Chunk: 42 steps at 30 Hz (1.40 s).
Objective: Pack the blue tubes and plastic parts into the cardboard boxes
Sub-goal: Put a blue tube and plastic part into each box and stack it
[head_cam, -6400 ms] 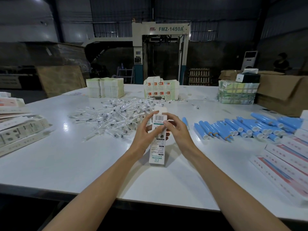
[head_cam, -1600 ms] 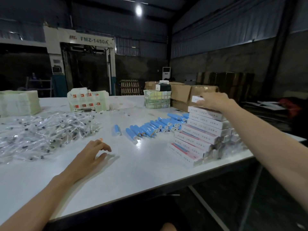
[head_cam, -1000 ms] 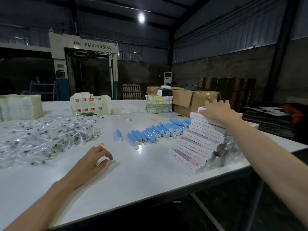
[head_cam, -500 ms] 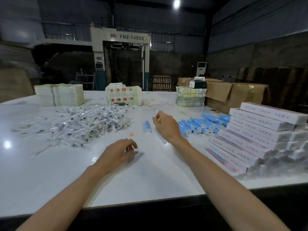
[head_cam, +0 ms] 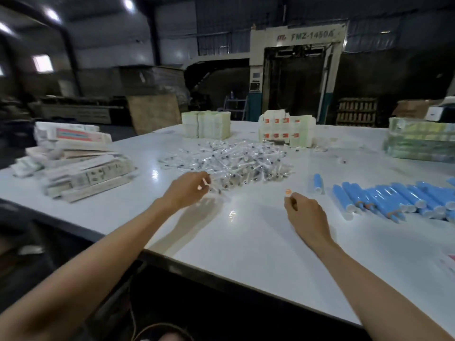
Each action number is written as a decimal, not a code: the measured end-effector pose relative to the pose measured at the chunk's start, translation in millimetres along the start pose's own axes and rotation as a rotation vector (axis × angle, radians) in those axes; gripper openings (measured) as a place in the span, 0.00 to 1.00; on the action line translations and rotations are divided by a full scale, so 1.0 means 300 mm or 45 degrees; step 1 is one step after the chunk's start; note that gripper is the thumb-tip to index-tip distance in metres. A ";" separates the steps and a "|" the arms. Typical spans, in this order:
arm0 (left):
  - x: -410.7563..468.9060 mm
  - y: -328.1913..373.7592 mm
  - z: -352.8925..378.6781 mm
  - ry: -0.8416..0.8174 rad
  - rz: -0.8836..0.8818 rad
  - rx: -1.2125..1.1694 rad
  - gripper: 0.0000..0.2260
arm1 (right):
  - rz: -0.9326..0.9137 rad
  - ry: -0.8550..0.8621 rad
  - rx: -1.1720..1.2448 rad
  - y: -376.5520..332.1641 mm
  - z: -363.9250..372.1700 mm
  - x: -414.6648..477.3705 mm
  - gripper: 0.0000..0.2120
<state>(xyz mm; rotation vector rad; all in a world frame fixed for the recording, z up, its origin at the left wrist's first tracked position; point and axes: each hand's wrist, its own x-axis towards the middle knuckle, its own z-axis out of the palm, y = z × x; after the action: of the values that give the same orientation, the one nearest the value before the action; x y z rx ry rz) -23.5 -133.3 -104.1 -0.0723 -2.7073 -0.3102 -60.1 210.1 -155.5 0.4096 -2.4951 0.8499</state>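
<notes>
A pile of clear-wrapped plastic parts lies mid-table. My left hand is at the pile's near edge and pinches one plastic part between thumb and fingers. Blue tubes lie in a row at the right, with a single blue tube apart from them. My right hand rests on the table left of the tubes, fingers loosely curled, nothing visible in it. A small orange cap sits just beyond its fingertips. Flattened cardboard boxes are stacked at the left.
The white table has its near edge running diagonally below my forearms. At the back stand a pale green stack, a white and red stack and a green wrapped bundle. A large machine stands behind.
The view has swung left from the packed boxes to the flat cartons. My left hand has reached forward to the pile and taken a part. My right hand has drawn back from the tubes.
</notes>
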 end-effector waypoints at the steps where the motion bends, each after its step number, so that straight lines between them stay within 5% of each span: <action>1: -0.009 -0.085 -0.033 0.020 -0.093 0.074 0.10 | 0.002 -0.007 0.010 0.000 0.004 0.002 0.13; 11: -0.084 -0.688 -0.241 0.004 -0.727 0.627 0.22 | 0.015 -0.001 0.059 0.016 0.025 0.019 0.19; 22: -0.096 -0.811 -0.208 0.157 -0.733 0.857 0.27 | -0.035 -0.003 0.093 0.034 0.045 0.032 0.19; 27: -0.087 -0.778 -0.240 0.025 -0.711 1.066 0.26 | -0.041 -0.026 0.110 0.036 0.039 0.026 0.19; 34: -0.084 -0.706 -0.235 0.101 -0.462 0.719 0.24 | -0.050 -0.028 0.134 0.031 0.037 0.025 0.19; 42: 0.012 -0.295 -0.153 0.027 -0.323 0.328 0.23 | -0.067 -0.131 0.276 0.011 0.023 0.023 0.16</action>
<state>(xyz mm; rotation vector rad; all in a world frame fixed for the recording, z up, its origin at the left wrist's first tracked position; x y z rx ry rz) -17.2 -229.9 -79.9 0.3478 -2.7117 -0.0311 -69.7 207.4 -158.4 0.6027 -2.4802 1.1084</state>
